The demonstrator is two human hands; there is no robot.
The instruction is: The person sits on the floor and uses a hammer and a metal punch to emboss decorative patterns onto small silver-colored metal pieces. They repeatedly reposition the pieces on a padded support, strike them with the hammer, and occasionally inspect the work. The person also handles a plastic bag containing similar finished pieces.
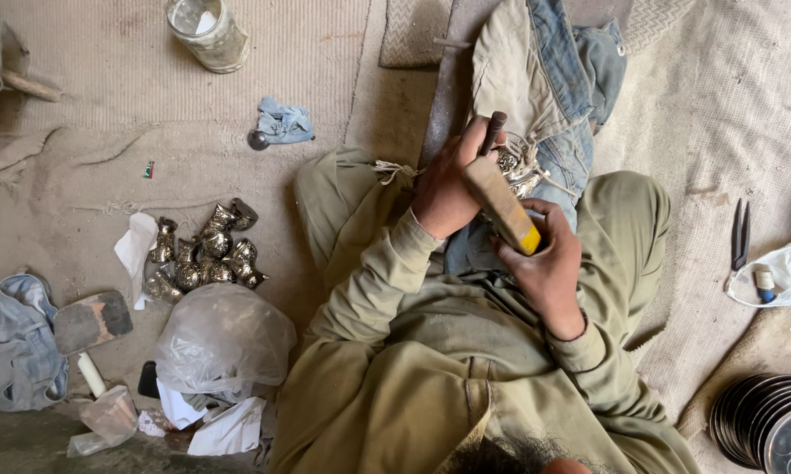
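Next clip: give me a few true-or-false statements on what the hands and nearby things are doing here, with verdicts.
1. The right hand grips a yellow-tipped wooden block. True.
2. The left hand is empty. False: it holds a dark rod.
3. The scissors lie on the person's lap. False: they lie on the mat to the right.
4. Shiny metal pieces sit grouped on the floor. True.
5. The jar lies tipped over. False: it stands upright.

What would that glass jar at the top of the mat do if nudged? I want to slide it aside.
The glass jar stands upright on the woven mat, so it would probably drag rather than glide. It looks taller than wide, so a push near the rim may tip it, then it could roll. Being glass, it is likely breakable.
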